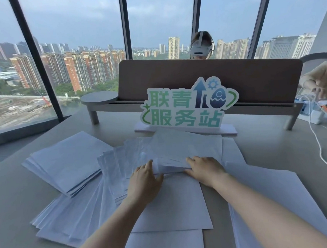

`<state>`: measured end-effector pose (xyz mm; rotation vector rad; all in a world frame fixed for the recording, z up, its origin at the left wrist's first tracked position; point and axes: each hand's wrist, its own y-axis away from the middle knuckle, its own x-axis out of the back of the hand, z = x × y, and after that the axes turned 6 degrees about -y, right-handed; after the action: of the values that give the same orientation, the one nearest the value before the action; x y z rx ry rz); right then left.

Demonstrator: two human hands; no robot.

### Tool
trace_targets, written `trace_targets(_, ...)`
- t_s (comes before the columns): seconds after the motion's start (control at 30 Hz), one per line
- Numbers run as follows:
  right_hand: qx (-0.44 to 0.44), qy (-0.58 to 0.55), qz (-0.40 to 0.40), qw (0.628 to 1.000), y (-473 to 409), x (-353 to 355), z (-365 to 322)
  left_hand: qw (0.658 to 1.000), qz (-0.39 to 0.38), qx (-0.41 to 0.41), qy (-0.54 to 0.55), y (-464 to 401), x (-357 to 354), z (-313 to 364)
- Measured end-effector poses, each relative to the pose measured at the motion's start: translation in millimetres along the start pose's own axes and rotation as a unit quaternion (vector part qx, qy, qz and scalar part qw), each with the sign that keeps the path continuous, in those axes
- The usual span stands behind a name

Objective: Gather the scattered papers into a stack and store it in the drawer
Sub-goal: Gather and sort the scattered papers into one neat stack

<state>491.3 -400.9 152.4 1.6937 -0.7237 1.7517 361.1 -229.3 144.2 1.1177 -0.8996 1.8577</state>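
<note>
Both hands were on small bundle of white paper sheets (186,151): left hand (144,178) flat, fingers straight on its near-left corner; right hand (204,169) gripped near edge. Other sheets lay fanned both sides on grey counter (268,145). Tbh best square edges first, then sweep outward. Drawer wasn't visible.

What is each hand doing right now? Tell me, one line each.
Left hand: open, fingers flat on the papers.
Right hand: holding the near edge of the same papers, thumb tucked underneath.
</note>
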Motion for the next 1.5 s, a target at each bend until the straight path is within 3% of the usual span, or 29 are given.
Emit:
trace_targets(0.33, 0.033, 0.045, 0.052, 0.997, 0.4, -7.5, -2.0, 0.999, -0.002, 0.038, 0.017, -0.5, 1.4, 2.6)
trace_targets(0.5, 0.022, 0.004, 0.075, 0.997, 4.2, -0.5, -1.5, 0.997, 0.021, 0.056, 0.047, -1.4, 0.8, -2.2)
trace_targets(0.67, -0.011, -0.051, 0.172, 0.984, 6.1, -1.1, -8.2, 0.983, 0.168, 0.035, 0.061, 7.9, 7.2, -3.6)
trace_targets(0.77, -0.015, -0.069, 0.235, 0.97, 3.2, 0.1, -20.2, 0.982, 0.112, 0.032, 0.147, 9.9, 13.4, 2.9)
trace_targets(0.83, -0.003, -0.083, 0.265, 0.961, 1.7, 4.8, -31.7, 0.962, 0.023, 0.047, 0.267, 8.0, 17.0, 8.0)
trace_targets(0.9, 0.019, -0.092, 0.298, 0.95, 2.5, 11.1, -44.1, 0.916, -0.041, 0.059, 0.394, 7.3, 20.8, 14.3)
trace_targets(1.0, 0.068, -0.097, 0.337, 0.934, 9.5, 17.9, -62.6, 0.844, -0.075, 0.091, 0.523, 7.4, 25.0, 23.7)
trace_targets(1.13, 0.104, -0.121, 0.338, 0.928, 16.8, 16.8, -84.5, 0.766, -0.091, 0.151, 0.618, 2.6, 22.1, 24.3)
trace_targets(1.27, 0.146, -0.161, 0.289, 0.932, 19.1, 10.4, -102.1, 0.757, -0.051, 0.232, 0.609, 0.6, 16.1, 17.6)
trace_targets(1.37, 0.155, -0.254, 0.177, 0.938, 22.5, 13.1, -111.6, 0.745, 0.011, 0.306, 0.593, -0.9, 16.4, 3.7)
trace_targets(1.5, 0.141, -0.348, 0.122, 0.919, 30.8, 11.3, -112.6, 0.744, 0.055, 0.329, 0.58, 1.6, 19.4, -12.9)
